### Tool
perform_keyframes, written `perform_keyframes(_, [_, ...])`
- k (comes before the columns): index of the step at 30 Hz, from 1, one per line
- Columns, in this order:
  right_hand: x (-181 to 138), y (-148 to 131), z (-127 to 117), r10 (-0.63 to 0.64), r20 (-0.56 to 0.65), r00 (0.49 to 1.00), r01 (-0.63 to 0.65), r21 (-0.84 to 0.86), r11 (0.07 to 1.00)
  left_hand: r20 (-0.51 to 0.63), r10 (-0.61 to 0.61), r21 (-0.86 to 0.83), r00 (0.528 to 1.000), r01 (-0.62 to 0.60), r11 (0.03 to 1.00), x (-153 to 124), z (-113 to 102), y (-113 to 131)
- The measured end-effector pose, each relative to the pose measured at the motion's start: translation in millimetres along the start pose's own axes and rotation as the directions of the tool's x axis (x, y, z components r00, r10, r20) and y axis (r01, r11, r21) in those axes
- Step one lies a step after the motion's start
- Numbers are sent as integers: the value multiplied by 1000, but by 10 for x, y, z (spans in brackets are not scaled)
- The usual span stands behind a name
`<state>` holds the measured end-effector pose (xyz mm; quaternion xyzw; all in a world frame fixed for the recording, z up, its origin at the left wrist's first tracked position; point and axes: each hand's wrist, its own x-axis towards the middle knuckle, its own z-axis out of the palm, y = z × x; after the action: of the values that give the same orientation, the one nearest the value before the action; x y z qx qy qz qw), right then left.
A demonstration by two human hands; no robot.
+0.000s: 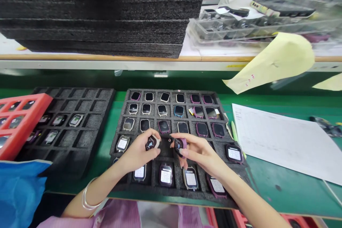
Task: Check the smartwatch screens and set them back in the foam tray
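Observation:
A black foam tray [120,121] with a grid of pockets lies in front of me, and most pockets hold a small watch body. My left hand [139,151] is closed round one watch body [151,143] with a dark screen, held over the tray's middle rows. My right hand [199,151] pinches a second watch body [179,145] with a purple edge, close beside the first. Watch bodies in the near row [165,175] show lit white screens. The far rows [164,97] have dark screens.
A second black foam tray [88,128] with a few watch bodies lies to the left, partly under a red tray [29,107]. A white sheet [283,139] lies at right. Stacked foam sheets [101,10] and clear plastic trays [256,25] stand on the shelf behind. A blue cloth [18,192] is lower left.

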<state>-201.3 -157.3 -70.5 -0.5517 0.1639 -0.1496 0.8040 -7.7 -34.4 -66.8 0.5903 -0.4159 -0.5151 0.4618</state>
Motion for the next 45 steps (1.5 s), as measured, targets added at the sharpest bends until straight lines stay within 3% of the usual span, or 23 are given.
perform_keyframes(24, [-44, -40, -12, -6, -11, 1000, 6, -43, 999, -25, 98, 68, 995, -96, 993, -26, -5, 2])
perform_keyframes(32, [-65, 10, -83, 44, -57, 997, -49, -78, 996, -34, 98, 35, 995, -97, 995, 22, 20, 49])
perform_keyframes(38, [-96, -31, 0, 15, -170, 985, -32, -99, 995, -72, 135, 5, 988, -135, 991, 90, 70, -33])
perform_keyframes(45, [-48, -87, 47, 22, -168, 986, -45, -134, 990, -79, 172, 52, 982, -168, 984, 33, 25, 12])
